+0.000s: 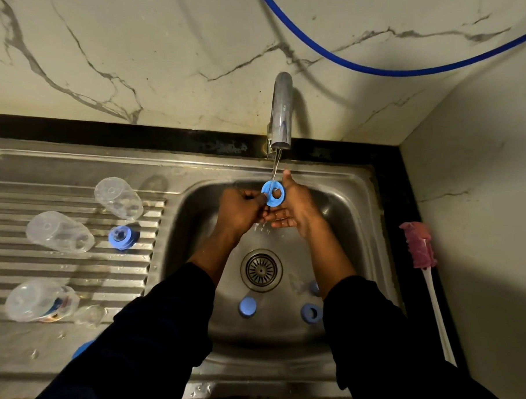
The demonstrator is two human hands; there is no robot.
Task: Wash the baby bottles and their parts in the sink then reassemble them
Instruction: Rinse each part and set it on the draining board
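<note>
Head view:
Left hand (240,212): your fingers are curled and pinch the left edge of the ring (273,193).
Right hand (297,207): your fingers lie straight and pressed together, palm open against the back of the ring, thumb pointing up toward the tap (281,109).
Ring: blue, held between both hands over the sink (359,233), just under the tap. A thin stream of water lands on its top edge.
Basin floor: a blue cap (247,306) lies below the drain (261,270). A second ring (311,313) sits to its right, beside your right sleeve. Another blue piece (314,287) above that is half hidden by the sleeve.
Drainboard (12,257): three clear bottles (118,197) (60,232) (40,300) lie on their sides on the ribs. A third ring (123,238) stands just right of the middle bottle. A small clear part (89,314) lies against the nearest bottle.
Brush (419,248): pink head, white handle, lying on the black desk (389,186) right of the sink.
Hose (382,70): blue, sagging across the marble wall above the tap.
</note>
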